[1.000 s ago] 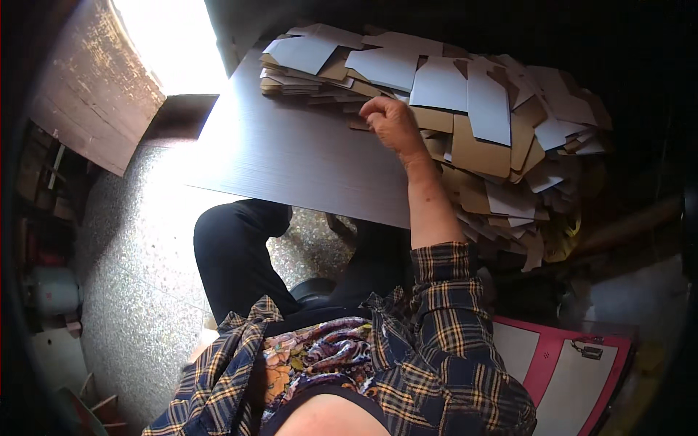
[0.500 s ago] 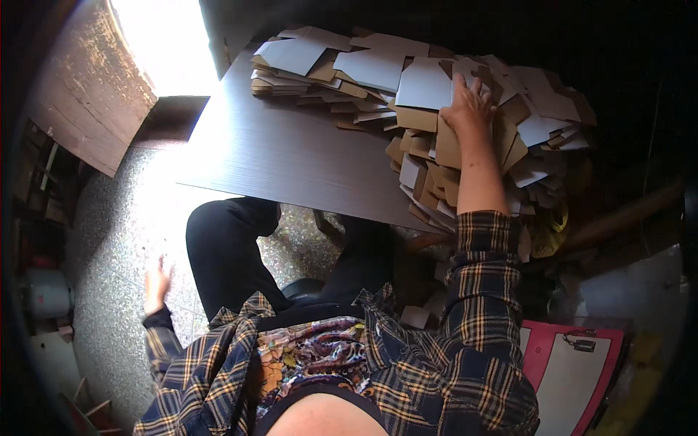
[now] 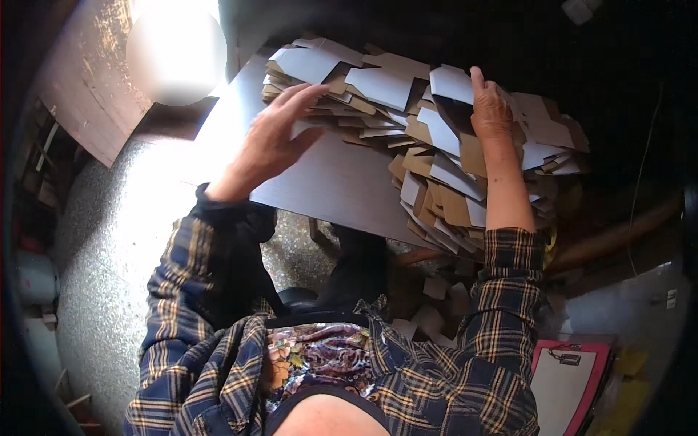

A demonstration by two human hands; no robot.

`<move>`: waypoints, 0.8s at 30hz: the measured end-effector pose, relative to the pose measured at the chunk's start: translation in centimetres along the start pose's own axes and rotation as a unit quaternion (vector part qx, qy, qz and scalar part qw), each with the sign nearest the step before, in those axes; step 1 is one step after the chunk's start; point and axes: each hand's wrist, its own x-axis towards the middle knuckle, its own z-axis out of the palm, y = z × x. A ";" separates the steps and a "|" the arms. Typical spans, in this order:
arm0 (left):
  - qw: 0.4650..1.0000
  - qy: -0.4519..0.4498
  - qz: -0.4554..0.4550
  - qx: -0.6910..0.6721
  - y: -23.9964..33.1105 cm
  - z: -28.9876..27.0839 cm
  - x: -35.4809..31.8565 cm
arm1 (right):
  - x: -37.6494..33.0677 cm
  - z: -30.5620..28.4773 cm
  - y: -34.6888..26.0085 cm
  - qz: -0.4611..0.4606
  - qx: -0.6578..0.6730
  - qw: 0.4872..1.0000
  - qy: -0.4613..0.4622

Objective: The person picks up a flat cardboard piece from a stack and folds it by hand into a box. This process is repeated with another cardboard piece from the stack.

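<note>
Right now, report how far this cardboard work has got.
Done: nothing visibly sorted or set apart. In hand: the right hand rests on the heap of cardboard pieces; the left hand reaches its near edge. Left: the whole heap on the grey board.

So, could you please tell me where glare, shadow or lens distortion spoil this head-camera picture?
Head view: a blown-out white patch at upper left, with glare spilling onto the grey board; the top right behind the cardboard pile is nearly black; the rim darkens and straight edges bend; the left hand is slightly soft, the right hand sharper.
</note>
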 end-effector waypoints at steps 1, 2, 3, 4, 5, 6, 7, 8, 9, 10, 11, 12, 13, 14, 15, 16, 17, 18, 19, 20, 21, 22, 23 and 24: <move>0.997 -0.004 -0.044 -0.067 -0.7 0.9 0.7 | 0.2 -0.9 -1.7 -0.009 0.005 1.000 -0.001; 0.987 -0.011 -0.085 -0.139 -1.4 2.2 1.6 | 0.1 -1.8 -3.2 -0.008 0.052 0.999 0.003; 0.958 -0.023 -0.151 -0.243 -1.6 3.0 2.4 | 0.4 -2.4 -4.6 -0.009 0.104 0.994 0.011; 0.916 -0.032 -0.222 -0.332 -1.8 4.1 3.1 | 0.4 -2.1 -5.3 -0.034 0.148 0.988 0.025; 0.861 -0.039 -0.290 -0.416 -2.2 5.0 3.5 | 0.4 -1.6 -6.7 -0.071 0.191 0.976 0.080; 0.837 -0.060 -0.296 -0.456 -3.5 6.1 3.3 | 0.3 -1.3 -8.3 -0.079 0.231 0.966 0.082; 0.811 -0.087 -0.294 -0.499 -3.7 7.0 3.6 | 0.1 -1.6 -9.2 -0.083 0.263 0.957 0.086; 0.795 -0.134 -0.267 -0.528 -3.9 7.8 4.0 | -0.2 -1.9 -10.2 -0.085 0.263 0.957 0.087; 0.782 -0.102 -0.265 -0.554 -5.1 8.5 3.2 | -0.3 -1.3 -12.7 -0.106 0.311 0.940 0.089; 0.783 -0.092 -0.255 -0.559 -4.4 8.6 3.3 | -0.6 -1.2 -13.6 -0.115 0.344 0.928 0.087; 0.784 -0.081 -0.245 -0.564 -3.7 8.6 3.4 | -0.8 -1.2 -14.3 -0.118 0.349 0.926 0.084; 0.786 -0.074 -0.250 -0.561 -4.0 8.4 3.4 | -0.8 -1.5 -15.0 -0.116 0.368 0.919 0.082; 0.769 -0.064 -0.235 -0.591 -4.3 8.2 3.6 | -0.7 -1.7 -15.7 -0.113 0.386 0.912 0.079; 0.751 -0.055 -0.219 -0.621 -4.7 8.0 3.6 | -0.5 -2.0 -16.1 -0.119 0.390 0.909 0.086; 0.751 -0.053 -0.218 -0.621 -4.2 7.8 3.9 | -0.3 -1.7 -15.9 -0.121 0.391 0.909 0.086; 0.773 -0.028 -0.200 -0.601 -3.7 7.7 4.2 | -0.2 -1.4 -15.5 -0.117 0.399 0.904 0.102; 0.793 -0.003 -0.181 -0.581 -3.3 7.6 4.5 | -0.1 -1.1 -15.1 -0.113 0.406 0.899 0.118; 0.812 0.018 -0.185 -0.553 -4.0 7.0 4.4 | -0.3 -1.7 -15.8 -0.083 0.416 0.902 0.083; 0.812 0.021 -0.184 -0.553 -4.9 7.5 4.6 | -0.5 -1.7 -15.8 -0.087 0.416 0.901 0.083; 0.834 0.057 -0.194 -0.514 -5.9 8.0 4.8 | -0.7 -1.7 -15.7 -0.075 0.421 0.900 0.078; 0.852 0.089 -0.205 -0.473 -6.1 8.1 5.1 | -0.7 -1.4 -15.3 -0.060 0.427 0.899 0.073; 0.852 0.090 -0.203 -0.474 -6.5 8.2 5.3 | -0.4 -0.8 -15.1 -0.014 0.490 0.871 0.037; 0.859 0.044 -0.199 -0.470 -6.8 8.2 5.5 | -0.3 -0.2 -14.8 -0.015 0.489 0.871 0.038; 0.864 -0.002 -0.197 -0.464 -6.8 8.2 5.5 | -0.5 0.5 -14.6 -0.070 0.504 0.857 0.085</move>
